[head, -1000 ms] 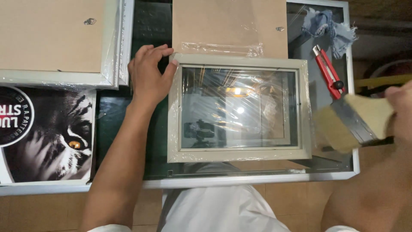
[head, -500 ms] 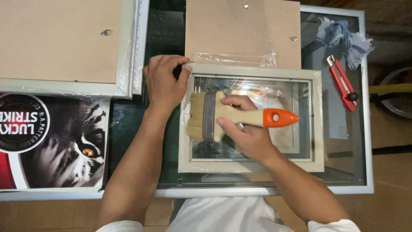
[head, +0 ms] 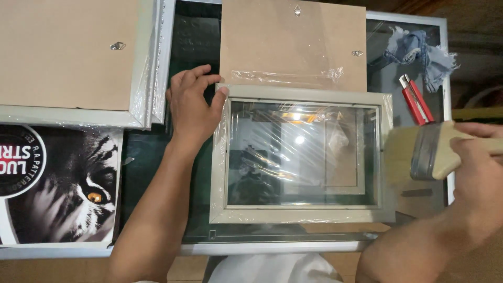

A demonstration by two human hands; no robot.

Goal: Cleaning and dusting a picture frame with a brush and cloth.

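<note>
- My left hand (head: 193, 107) lay flat and spread on the table, gripping nothing; its thumb tip touched the upper left corner of the grey picture frame (head: 302, 215).
- The frame lay face up just to the right of that hand, wrapped in clear plastic film, with light glaring off its glass pane (head: 301, 152).
- My right hand (head: 479, 167) was closed around the handle of a wide paintbrush (head: 422, 152), held off the frame's right edge.
- The brush's pale bristles pointed left toward the frame, their tips at about its right rail; I could not tell whether they touched it.
- Just above the brush, beyond my right hand, lay a red utility knife (head: 416, 99), and past that a crumpled scrap of blue denim cloth (head: 419, 50).
- Directly above the frame sat a brown backing board (head: 293, 44), with loose film along its lower edge.
- To the left of my left hand was a second frame (head: 68, 57), turned back-side up, also film-wrapped.
- Below that one, beside my left forearm, lay a black-and-white print (head: 68, 188) showing an animal's amber eye.
</note>
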